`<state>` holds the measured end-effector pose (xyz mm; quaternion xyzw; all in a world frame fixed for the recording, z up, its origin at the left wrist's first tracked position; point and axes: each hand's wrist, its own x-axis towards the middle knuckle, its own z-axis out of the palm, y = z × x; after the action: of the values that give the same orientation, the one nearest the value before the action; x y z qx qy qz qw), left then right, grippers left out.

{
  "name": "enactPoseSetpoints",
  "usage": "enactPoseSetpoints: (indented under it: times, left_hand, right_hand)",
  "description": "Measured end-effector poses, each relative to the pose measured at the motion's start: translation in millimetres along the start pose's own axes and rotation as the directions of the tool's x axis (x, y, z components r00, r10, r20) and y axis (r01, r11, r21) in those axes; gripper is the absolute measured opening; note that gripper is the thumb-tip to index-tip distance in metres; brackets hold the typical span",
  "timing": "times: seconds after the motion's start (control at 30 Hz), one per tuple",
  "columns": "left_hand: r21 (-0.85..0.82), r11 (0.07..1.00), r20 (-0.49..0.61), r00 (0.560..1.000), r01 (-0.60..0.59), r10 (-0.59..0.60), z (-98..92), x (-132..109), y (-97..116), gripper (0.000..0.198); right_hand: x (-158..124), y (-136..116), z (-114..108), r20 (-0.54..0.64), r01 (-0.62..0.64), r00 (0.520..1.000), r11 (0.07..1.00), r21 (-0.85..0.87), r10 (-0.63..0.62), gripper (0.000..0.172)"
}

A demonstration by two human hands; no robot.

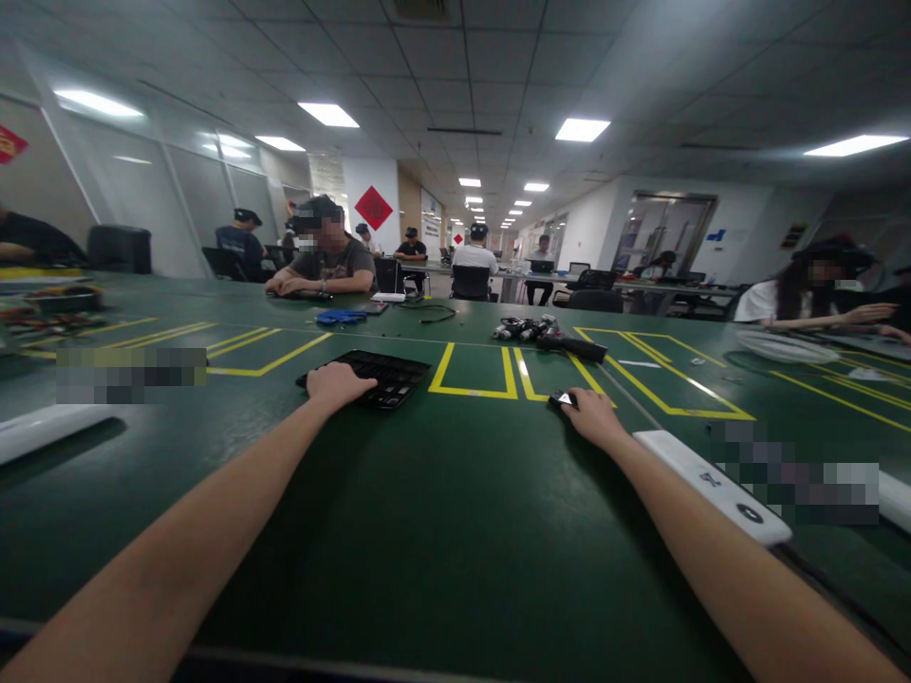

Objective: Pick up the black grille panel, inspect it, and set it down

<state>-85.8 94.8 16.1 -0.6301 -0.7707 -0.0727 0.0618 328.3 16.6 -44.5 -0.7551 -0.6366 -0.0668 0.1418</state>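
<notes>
My left hand (339, 383) is closed on the left side of a flat black tray (399, 372) divided into small compartments. A few of these seem to hold small pieces, too small to make out. The tray rests on the green table (455, 512), left of the middle. Further right, my right hand (595, 415) has its fingers round a small black object (562, 399) with a white mark on top. That object is at the near edge of a yellow tape outline (521, 375); its kind is unclear, and my fingers cover part of it.
Beyond my right hand lie bundled black-and-white cables (525, 329) and a black tube-like item (580, 349). A long white device (712, 484) lies beside my right forearm. Something blue (340, 317) is near the far edge, where a person (331, 251) leans on the table.
</notes>
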Motion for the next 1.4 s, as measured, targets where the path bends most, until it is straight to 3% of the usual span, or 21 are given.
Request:
enactPoseSetpoints:
  times: [0.07,0.13,0.2,0.27,0.37,0.47,0.57,0.7,0.77,0.87,0.93,1.1,1.27,1.33,1.4]
  left_hand:
    - [-0.018,1.000,-0.074,0.997,-0.017,0.016,-0.7,1,0,0.063]
    - [-0.080,0.995,-0.229,0.972,-0.066,0.046,-1.3,0,5,0.053]
    - [-0.174,0.967,-0.361,0.925,-0.187,0.114,-0.7,-6,16,0.045]
    - [-0.265,0.894,-0.393,0.887,-0.362,0.242,2.7,-17,34,0.047]
    - [-0.330,0.732,-0.322,0.800,-0.596,0.506,13.9,-39,63,0.048]
    - [-0.302,0.652,-0.155,0.711,-0.695,0.686,27.2,-54,81,0.049]
    - [-0.272,0.677,-0.006,0.705,-0.684,0.710,35.0,-56,84,0.046]
    - [-0.266,0.674,0.039,0.691,-0.689,0.722,36.2,-52,78,0.045]
    - [-0.240,0.667,0.029,0.681,-0.706,0.732,34.6,-54,77,0.049]
    - [-0.166,0.644,-0.088,0.662,-0.747,0.745,29.9,-66,80,0.054]
    - [-0.140,0.607,-0.123,0.622,-0.783,0.774,26.2,-81,84,0.057]
    - [-0.228,0.468,0.047,0.471,-0.854,0.881,20.3,-113,91,0.065]
    - [-0.292,0.457,0.046,0.465,-0.840,0.884,16.6,-118,90,0.061]
    - [-0.275,0.478,-0.028,0.504,-0.835,0.863,14.0,-114,91,0.051]
    - [-0.197,0.556,-0.131,0.584,-0.807,0.801,10.5,-107,91,0.040]
  right_hand:
    - [-2,-1,-3,-0.001,-0.023,1.000,1.000,-0.004,0.023,0.045]
    - [-4,-6,-8,-0.031,-0.056,0.998,0.998,-0.010,0.056,0.056]
    - [-8,-16,-14,-0.077,-0.063,0.995,0.998,-0.007,0.062,0.065]
    - [-14,-30,-19,-0.091,0.000,0.996,1.000,0.014,0.001,0.068]
    - [-28,-56,-25,0.000,0.180,0.984,0.980,0.082,-0.181,0.069]
    - [-42,-75,-26,0.165,0.301,0.931,0.942,0.151,-0.324,0.074]
    - [-48,-82,-22,0.292,0.316,0.887,0.931,0.180,-0.358,0.078]
    - [-46,-84,-14,0.317,0.307,0.881,0.934,0.181,-0.351,0.078]
    - [-45,-85,-12,0.314,0.305,0.883,0.935,0.180,-0.349,0.078]
    - [-45,-84,-14,0.316,0.308,0.881,0.934,0.182,-0.353,0.079]
    - [-47,-83,-17,0.308,0.310,0.882,0.932,0.189,-0.356,0.078]
    - [-49,-82,-18,0.274,0.318,0.891,0.929,0.191,-0.361,0.073]
    - [-37,-65,-23,0.076,0.330,0.938,0.940,0.088,-0.337,0.057]
    - [-29,-49,-26,-0.037,0.239,0.970,0.971,-0.004,-0.239,0.053]
    - [-23,-31,-26,-0.105,0.109,0.988,0.991,-0.081,-0.117,0.052]
